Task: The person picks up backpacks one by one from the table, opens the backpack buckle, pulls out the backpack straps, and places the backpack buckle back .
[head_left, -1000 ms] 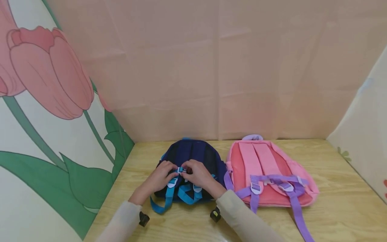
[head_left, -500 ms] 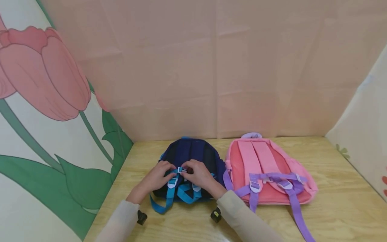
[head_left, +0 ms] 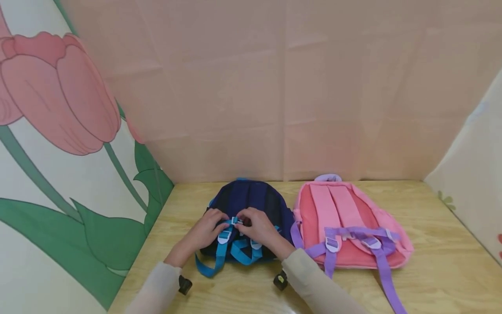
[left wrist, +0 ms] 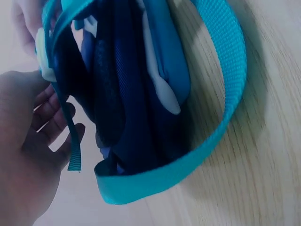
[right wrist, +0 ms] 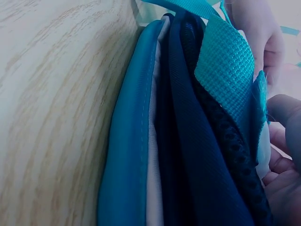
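Note:
A navy backpack (head_left: 256, 192) lies on the table with its shoulder straps facing up. Over its lower half, my left hand (head_left: 205, 230) pinches a blue strap beside a small white buckle (head_left: 234, 220). From the other side my right hand (head_left: 259, 225) pinches the same strap's buckle end; its fingers partly cover it. Blue webbing straps (head_left: 220, 255) with white adjusters hang below the hands. The left wrist view shows the thumb and curled fingers about the blue webbing (left wrist: 70, 141). Fingertips of the right hand (right wrist: 287, 155) sit by a white plastic piece at the bag's edge.
A pink backpack (head_left: 325, 200) with purple straps (head_left: 386, 279) lies right beside the navy one. The wooden table (head_left: 153, 244) meets a pink-brown backdrop (head_left: 219, 109) behind the bags. A tulip-printed panel (head_left: 90, 100) stands on the left, a pale panel (head_left: 470, 174) on the right.
Both hands stay at the buckle with hardly any visible movement. The head view shifts slightly; both bags keep their places.

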`<state>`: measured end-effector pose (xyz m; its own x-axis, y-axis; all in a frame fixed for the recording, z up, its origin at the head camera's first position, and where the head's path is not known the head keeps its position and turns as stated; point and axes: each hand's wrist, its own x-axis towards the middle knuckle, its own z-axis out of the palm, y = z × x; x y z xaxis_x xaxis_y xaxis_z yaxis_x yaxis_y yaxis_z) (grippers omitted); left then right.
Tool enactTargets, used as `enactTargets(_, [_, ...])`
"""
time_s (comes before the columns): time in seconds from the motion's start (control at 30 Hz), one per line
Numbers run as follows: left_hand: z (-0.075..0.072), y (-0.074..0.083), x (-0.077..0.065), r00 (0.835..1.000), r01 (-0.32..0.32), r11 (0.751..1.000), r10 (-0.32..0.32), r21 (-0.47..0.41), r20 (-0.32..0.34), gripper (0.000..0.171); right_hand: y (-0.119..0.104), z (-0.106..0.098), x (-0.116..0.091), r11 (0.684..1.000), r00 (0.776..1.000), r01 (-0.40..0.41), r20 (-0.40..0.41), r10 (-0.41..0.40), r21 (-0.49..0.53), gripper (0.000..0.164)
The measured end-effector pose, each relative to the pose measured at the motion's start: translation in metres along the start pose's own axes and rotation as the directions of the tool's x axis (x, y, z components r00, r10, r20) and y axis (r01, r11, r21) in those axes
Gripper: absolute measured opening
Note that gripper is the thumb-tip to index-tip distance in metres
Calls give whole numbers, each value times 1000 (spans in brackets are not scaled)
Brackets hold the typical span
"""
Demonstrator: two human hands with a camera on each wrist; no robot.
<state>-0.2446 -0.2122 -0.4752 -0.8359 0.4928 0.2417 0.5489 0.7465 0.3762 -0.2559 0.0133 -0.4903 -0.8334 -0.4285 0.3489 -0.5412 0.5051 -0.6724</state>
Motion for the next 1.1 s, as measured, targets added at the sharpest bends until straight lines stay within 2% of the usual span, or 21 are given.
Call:
enactTargets(0.13, [3, 2, 1, 1000, -12, 1000, 11, -12, -26, 15, 0, -1, 1, 1000, 1000, -4, 16, 4, -5, 18])
enactTargets(0.4, [10, 6, -4, 1000, 4, 1000, -4, -12, 6, 16, -3, 2, -4, 1000, 999, -9, 31, 8, 0, 19])
enactTargets(0.73, [14, 6, -4, 997, -21, 997, 16, -69, -81, 12, -4, 3, -2, 999, 999, -16, 43, 15, 35, 16])
enactTargets(1.1, [11, 8, 3, 998, -39, 995, 35, -87, -50, 17, -5, -3, 0, 1000, 1000, -3, 32, 2, 16, 12])
